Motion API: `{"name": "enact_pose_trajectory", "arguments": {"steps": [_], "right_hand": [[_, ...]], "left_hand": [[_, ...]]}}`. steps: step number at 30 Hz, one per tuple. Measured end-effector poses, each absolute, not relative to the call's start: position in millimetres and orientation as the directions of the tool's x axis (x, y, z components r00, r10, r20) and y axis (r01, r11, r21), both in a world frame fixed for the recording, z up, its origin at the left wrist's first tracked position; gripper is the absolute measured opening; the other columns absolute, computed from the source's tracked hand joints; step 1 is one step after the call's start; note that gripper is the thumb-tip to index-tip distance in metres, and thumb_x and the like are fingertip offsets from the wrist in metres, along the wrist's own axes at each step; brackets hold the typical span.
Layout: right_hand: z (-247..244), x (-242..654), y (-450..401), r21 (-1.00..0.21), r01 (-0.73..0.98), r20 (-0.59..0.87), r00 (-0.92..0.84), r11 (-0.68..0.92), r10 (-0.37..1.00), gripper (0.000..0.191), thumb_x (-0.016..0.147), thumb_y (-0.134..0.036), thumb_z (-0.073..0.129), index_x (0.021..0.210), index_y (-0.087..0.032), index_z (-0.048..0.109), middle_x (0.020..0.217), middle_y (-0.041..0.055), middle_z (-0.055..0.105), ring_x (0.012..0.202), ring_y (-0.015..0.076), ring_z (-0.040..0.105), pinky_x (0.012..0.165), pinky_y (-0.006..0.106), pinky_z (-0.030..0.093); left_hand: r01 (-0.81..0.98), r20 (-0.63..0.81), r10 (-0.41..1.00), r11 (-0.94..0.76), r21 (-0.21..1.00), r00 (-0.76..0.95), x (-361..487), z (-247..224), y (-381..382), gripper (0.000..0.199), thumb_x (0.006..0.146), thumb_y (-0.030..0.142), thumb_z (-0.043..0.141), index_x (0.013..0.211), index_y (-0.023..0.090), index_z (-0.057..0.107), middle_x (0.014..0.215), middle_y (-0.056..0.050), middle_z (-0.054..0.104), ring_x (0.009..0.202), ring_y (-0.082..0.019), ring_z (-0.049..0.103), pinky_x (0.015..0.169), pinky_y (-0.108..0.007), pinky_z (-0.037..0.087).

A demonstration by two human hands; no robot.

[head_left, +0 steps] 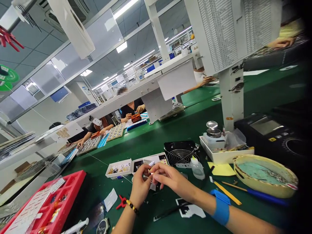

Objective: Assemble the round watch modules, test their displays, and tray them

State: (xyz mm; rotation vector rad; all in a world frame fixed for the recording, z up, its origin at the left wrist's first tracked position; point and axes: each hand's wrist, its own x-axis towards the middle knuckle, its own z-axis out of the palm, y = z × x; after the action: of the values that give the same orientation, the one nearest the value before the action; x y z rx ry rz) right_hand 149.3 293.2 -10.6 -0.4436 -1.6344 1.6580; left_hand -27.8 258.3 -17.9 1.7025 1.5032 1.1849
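Note:
My left hand [140, 185], with a beaded bracelet at the wrist, and my right hand [170, 178] meet above the green bench. Their fingertips pinch together around something small, mostly hidden by the fingers. A blue strap [220, 207] circles my right forearm. Just beyond the hands sit a white box of small parts [119, 175] and a second white box [162, 156], partly covered by my fingers. Below the hands lie dark tweezers [168, 213] and a white cut-out sheet [195, 212]. A red clip [122, 202] rests left of my left wrist.
A red compartment tray [81, 177] and a watch [102, 225] occupy the left. Rightward stand a black fan [182, 156], a squeeze bottle [197, 169], a yellow bowl [287, 190] and a black machine [268, 130]. Several people work across the bench, behind a low shelf [126, 97].

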Motion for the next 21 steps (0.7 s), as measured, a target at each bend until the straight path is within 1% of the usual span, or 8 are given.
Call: {"name": "enact_pose_trajectory", "arguments": {"steps": [4,6,8,10,12,16,19,21], "right_hand": [[-5.6,152.0,295.1,-0.968,-0.218,0.234,-0.584,0.127,0.777,0.026,0.085,-0.044,0.066,0.087,-0.019,0.061,0.078,0.0045,0.069,0.076,0.0214,0.064,0.074,0.035,0.049],[-4.7,152.4,299.0,-0.975,-0.199,0.199,-0.553,0.104,0.809,0.024,0.084,-0.043,0.065,0.081,-0.019,0.061,0.071,0.0028,0.067,0.07,0.0197,0.062,0.069,0.033,0.046],[-5.2,152.0,303.4,-0.98,-0.191,0.153,-0.537,0.056,0.83,0.024,0.08,-0.043,0.064,0.076,-0.02,0.06,0.065,0.0011,0.064,0.063,0.0176,0.058,0.062,0.031,0.041],[-6.6,151.3,306.8,-0.982,-0.19,0.101,-0.542,-0.004,0.834,0.025,0.077,-0.044,0.064,0.071,-0.02,0.058,0.061,-0.0004,0.06,0.058,0.0153,0.053,0.056,0.029,0.035],[-8.3,150.5,308.6,-0.98,-0.19,0.058,-0.573,-0.063,0.818,0.027,0.074,-0.044,0.065,0.067,-0.02,0.056,0.058,-0.0016,0.056,0.055,0.0134,0.048,0.054,0.028,0.03],[-11.3,148.8,308.5,-0.964,-0.219,0.034,-0.666,-0.151,0.745,0.034,0.073,-0.049,0.068,0.064,-0.019,0.054,0.058,-0.003,0.05,0.054,0.0115,0.043,0.054,0.027,0.028],[-11.8,147.5,306.6,-0.948,-0.265,0.064,-0.705,-0.178,0.707,0.041,0.073,-0.054,0.07,0.062,-0.019,0.051,0.058,-0.0036,0.047,0.055,0.0112,0.04,0.056,0.027,0.03],[-10.6,147.4,304.7,-0.938,-0.302,0.095,-0.701,-0.173,0.707,0.045,0.075,-0.056,0.071,0.062,-0.019,0.05,0.061,-0.003,0.047,0.059,0.012,0.041,0.058,0.027,0.031]], "left_hand": [[0.452,0.142,0.988,-0.155,0.879,0.063,-19.8,-19.8,250.8,0.018,0.084,0.032,0.071,0.09,0.017,0.065,0.087,-0.003,0.065,0.082,-0.018,0.055,0.072,-0.026,0.044],[0.41,0.069,0.989,-0.116,0.905,0.128,-17.6,-19.9,246.5,0.024,0.08,0.033,0.078,0.09,0.016,0.065,0.086,-0.003,0.063,0.081,-0.017,0.053,0.068,-0.024,0.044],[0.309,-0.004,0.979,-0.061,0.949,0.205,-17.2,-18.3,243.1,0.032,0.075,0.034,0.085,0.092,0.016,0.064,0.087,-0.002,0.063,0.079,-0.015,0.054,0.068,-0.024,0.046],[0.172,-0.078,0.955,0.029,0.985,0.286,-18.1,-15.3,241.2,0.04,0.071,0.037,0.09,0.092,0.016,0.062,0.087,-0.003,0.065,0.076,-0.015,0.058,0.068,-0.027,0.051],[0.042,-0.136,0.916,0.13,0.991,0.378,-19.6,-12.2,240.7,0.047,0.066,0.038,0.093,0.089,0.016,0.06,0.085,-0.004,0.066,0.072,-0.016,0.063,0.065,-0.029,0.056],[-0.149,-0.14,0.863,0.24,0.959,0.486,-22.4,-11.1,241.3,0.049,0.061,0.036,0.097,0.087,0.014,0.061,0.078,-0.003,0.066,0.059,-0.014,0.064,0.051,-0.024,0.057],[-0.327,-0.098,0.872,0.281,0.902,0.48,-23.0,-16.0,242.1,0.052,0.058,0.029,0.098,0.097,0.012,0.068,0.081,-0.003,0.066,0.054,-0.011,0.063,0.046,-0.021,0.057],[-0.451,-0.068,0.899,0.282,0.847,0.434,-22.7,-19.6,243.3,0.049,0.063,0.025,0.095,0.103,0.011,0.07,0.084,-0.003,0.067,0.055,-0.009,0.062,0.046,-0.017,0.056]]}}
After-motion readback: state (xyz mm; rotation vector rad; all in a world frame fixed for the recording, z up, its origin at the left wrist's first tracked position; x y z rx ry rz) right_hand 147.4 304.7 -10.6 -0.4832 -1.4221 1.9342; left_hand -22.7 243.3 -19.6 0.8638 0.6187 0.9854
